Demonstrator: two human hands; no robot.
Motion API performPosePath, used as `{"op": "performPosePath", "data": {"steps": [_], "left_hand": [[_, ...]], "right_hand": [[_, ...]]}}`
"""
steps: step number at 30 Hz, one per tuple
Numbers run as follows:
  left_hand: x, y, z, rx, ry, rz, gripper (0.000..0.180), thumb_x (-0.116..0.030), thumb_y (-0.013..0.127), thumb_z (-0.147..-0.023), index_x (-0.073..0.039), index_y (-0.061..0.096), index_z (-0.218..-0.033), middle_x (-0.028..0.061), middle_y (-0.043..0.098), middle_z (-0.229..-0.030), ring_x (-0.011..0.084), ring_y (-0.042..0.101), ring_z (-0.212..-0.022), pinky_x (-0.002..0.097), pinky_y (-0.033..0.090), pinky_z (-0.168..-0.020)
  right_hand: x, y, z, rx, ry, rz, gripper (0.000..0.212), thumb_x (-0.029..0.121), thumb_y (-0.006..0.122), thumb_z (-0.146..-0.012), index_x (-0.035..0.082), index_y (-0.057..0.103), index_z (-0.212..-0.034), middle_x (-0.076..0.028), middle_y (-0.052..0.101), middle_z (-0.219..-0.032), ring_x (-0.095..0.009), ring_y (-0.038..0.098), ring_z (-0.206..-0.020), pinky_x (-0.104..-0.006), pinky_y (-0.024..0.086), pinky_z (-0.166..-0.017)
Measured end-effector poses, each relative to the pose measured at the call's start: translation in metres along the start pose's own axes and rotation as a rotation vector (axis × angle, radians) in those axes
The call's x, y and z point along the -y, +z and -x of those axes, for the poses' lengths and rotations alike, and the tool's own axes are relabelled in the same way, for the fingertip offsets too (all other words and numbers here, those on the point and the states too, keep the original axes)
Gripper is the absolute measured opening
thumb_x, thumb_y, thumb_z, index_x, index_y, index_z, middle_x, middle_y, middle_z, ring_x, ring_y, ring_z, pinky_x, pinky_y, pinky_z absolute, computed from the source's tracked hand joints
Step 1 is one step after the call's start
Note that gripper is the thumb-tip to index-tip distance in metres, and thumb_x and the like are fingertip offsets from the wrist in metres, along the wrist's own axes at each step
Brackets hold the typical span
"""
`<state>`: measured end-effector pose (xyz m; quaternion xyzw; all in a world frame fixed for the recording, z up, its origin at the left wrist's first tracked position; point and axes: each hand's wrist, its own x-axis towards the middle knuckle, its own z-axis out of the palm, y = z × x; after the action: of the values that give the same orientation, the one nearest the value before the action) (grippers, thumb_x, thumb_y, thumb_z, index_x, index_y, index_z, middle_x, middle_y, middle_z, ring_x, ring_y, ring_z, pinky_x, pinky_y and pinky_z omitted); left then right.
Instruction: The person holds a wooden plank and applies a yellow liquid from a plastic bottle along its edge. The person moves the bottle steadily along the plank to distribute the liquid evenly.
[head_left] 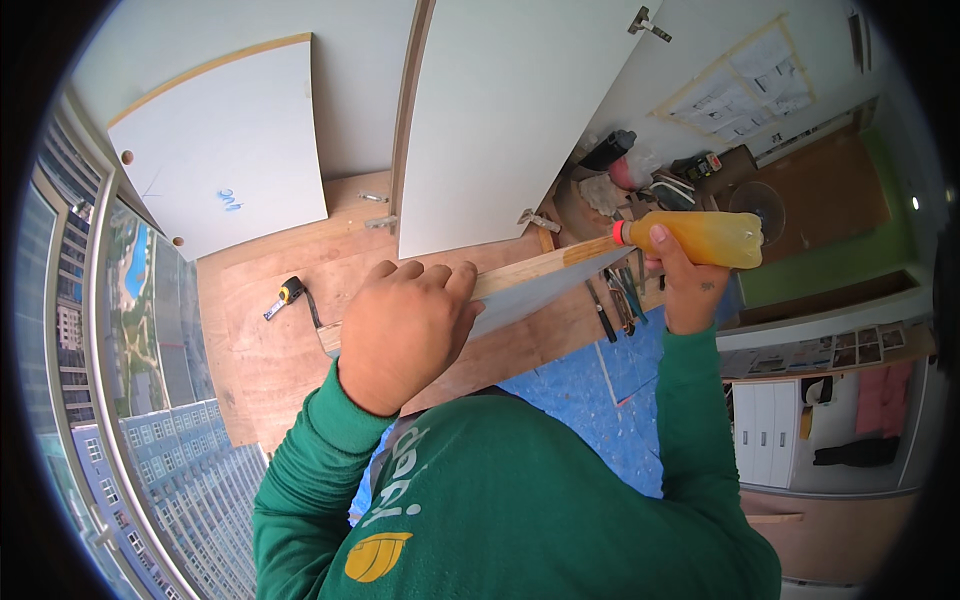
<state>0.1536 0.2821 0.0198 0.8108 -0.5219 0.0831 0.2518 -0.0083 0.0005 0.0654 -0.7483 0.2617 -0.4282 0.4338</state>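
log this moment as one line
left hand: holding board | right hand: gripping yellow bottle, red cap by board edge | tape measure: on workbench

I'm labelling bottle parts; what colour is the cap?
Red: the cap on the bottle, as the head view shows.

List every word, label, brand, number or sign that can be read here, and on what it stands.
I copy no wording, only places.
Green shirt: large white lettering beside a yellow emblem.
White panel, left: blue handwritten mark.
Tape measure: blade markings too small to read.
Taped wall sheets: too small to read.
Papers, right: too small to read.
Bottle in the right hand: no lettering seen.
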Motion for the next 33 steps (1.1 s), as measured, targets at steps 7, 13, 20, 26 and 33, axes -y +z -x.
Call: {"op": "performPosePath", "data": {"steps": [7,13,20,26,33], "left_hand": [[0.000,0.002,0.001,-0.024,0.011,0.012,0.033,-0.029,0.080,-0.090,-0.010,0.069,-0.115,0.0051,0.069,-0.079,0.0271,0.066,-0.074,0.0416,0.049,-0.073],[0.000,0.002,0.001,0.004,0.003,-0.004,0.030,-0.029,0.079,-0.091,-0.009,0.069,-0.110,0.0053,0.069,-0.079,0.0267,0.067,-0.076,0.0414,0.049,-0.072],[0.001,0.001,-0.001,-0.032,0.022,-0.012,0.026,-0.030,0.078,-0.092,-0.008,0.067,-0.100,0.0050,0.068,-0.078,0.0257,0.069,-0.078,0.0401,0.049,-0.070],[0.003,0.002,-0.002,-0.009,-0.002,-0.009,0.029,-0.029,0.080,-0.090,-0.009,0.070,-0.107,0.0057,0.068,-0.076,0.0269,0.067,-0.073,0.0410,0.049,-0.071],[0.005,0.004,-0.002,-0.026,-0.010,0.007,0.031,-0.030,0.081,-0.089,-0.010,0.072,-0.111,0.0060,0.068,-0.075,0.0274,0.066,-0.073,0.0414,0.050,-0.072]], "right_hand": [[-0.003,-0.007,0.006,0.038,0.070,-0.002,0.023,0.010,0.087,-0.091,-0.004,0.075,-0.106,-0.009,0.077,-0.096,-0.013,0.072,-0.076,-0.0253,0.061,-0.063],[0.007,0.017,0.030,0.101,0.077,-0.015,0.022,0.011,0.085,-0.093,-0.003,0.074,-0.106,-0.008,0.076,-0.095,-0.014,0.071,-0.077,-0.0256,0.059,-0.064],[0.017,0.024,0.026,0.056,0.047,0.101,0.021,0.008,0.086,-0.091,-0.002,0.075,-0.107,-0.005,0.076,-0.099,-0.013,0.070,-0.085,-0.0284,0.057,-0.080],[0.021,0.038,0.038,0.272,-0.035,-0.004,0.017,0.005,0.086,-0.090,-0.001,0.077,-0.104,-0.005,0.077,-0.095,-0.012,0.070,-0.084,-0.0280,0.056,-0.077],[0.027,0.043,0.032,0.171,-0.048,0.074,0.014,0.004,0.085,-0.091,-0.001,0.076,-0.100,-0.005,0.078,-0.094,-0.012,0.071,-0.083,-0.0288,0.057,-0.078]]}}
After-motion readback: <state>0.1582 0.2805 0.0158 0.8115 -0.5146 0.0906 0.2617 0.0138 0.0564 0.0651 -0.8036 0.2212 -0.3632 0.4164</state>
